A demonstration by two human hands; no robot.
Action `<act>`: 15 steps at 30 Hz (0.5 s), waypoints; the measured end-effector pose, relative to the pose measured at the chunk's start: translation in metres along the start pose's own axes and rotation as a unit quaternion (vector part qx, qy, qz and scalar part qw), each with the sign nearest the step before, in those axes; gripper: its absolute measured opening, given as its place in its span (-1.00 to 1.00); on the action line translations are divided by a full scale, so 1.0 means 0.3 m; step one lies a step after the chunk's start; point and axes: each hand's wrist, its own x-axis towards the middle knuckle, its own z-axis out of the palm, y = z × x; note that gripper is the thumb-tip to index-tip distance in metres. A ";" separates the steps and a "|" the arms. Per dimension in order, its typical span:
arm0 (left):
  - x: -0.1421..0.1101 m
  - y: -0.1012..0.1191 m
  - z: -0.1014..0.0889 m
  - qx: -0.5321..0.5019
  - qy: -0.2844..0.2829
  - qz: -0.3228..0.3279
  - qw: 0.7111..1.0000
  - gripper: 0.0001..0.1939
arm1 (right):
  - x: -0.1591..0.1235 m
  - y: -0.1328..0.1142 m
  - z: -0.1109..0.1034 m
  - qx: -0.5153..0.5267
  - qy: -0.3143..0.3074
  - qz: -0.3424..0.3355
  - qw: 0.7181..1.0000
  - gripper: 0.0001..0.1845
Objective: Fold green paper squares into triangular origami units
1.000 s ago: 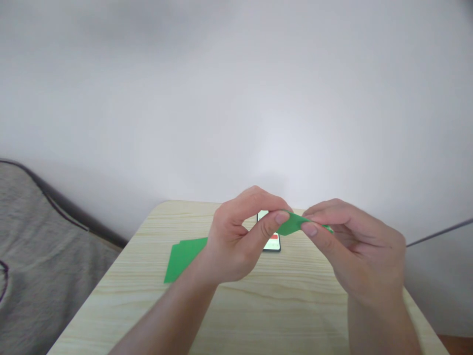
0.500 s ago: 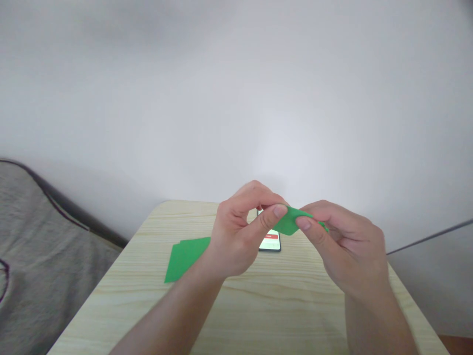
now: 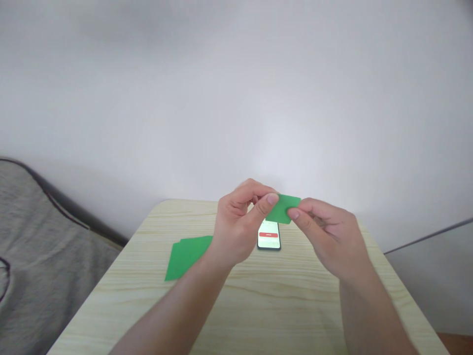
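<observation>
A small piece of folded green paper (image 3: 283,209) is held up above the table between both hands. My left hand (image 3: 242,222) pinches its left edge between thumb and fingers. On the other side, my right hand (image 3: 327,234) grips the lower right corner with thumb and forefinger. Its flat face is turned toward me. Flat on the table, to the left of my left forearm, lie green paper sheets (image 3: 186,256), partly hidden by that arm.
A phone (image 3: 269,240) with a lit screen and a red bar lies behind the hands. The pale wooden table (image 3: 266,305) meets a white wall (image 3: 221,98). Grey cloth (image 3: 48,266) is at the left, and a dark line (image 3: 428,236) crosses the wall at the right.
The green paper has turned from a bent, edge-on pose to a flat face toward me. My right hand has moved left and slightly up, closer to my left hand.
</observation>
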 end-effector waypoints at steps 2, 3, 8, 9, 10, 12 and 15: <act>0.001 -0.006 0.003 -0.009 0.006 -0.005 1.000 -0.80 | 0.006 0.004 -0.004 -0.005 -0.035 0.013 0.999 -0.68; 0.002 -0.009 0.004 -0.014 0.009 -0.007 1.000 -0.80 | 0.008 0.006 -0.007 -0.010 -0.047 0.013 0.999 -0.68; 0.006 -0.016 0.003 -0.021 0.010 -0.016 1.000 -0.79 | 0.011 0.012 -0.019 -0.031 -0.033 0.002 0.999 -0.68; 0.007 -0.016 0.002 -0.022 0.009 -0.019 1.000 -0.79 | 0.011 0.012 -0.020 -0.025 -0.034 0.006 0.999 -0.68; 0.008 -0.017 0.001 -0.024 0.009 -0.022 0.999 -0.79 | 0.011 0.012 -0.020 -0.017 -0.038 0.013 0.999 -0.68; 0.009 -0.020 0.000 -0.026 0.016 -0.029 0.999 -0.79 | 0.012 0.013 -0.020 -0.003 -0.049 0.025 0.998 -0.68; 0.009 -0.026 0.000 -0.025 0.029 -0.039 0.998 -0.78 | 0.015 0.019 -0.021 0.000 -0.047 0.024 0.999 -0.70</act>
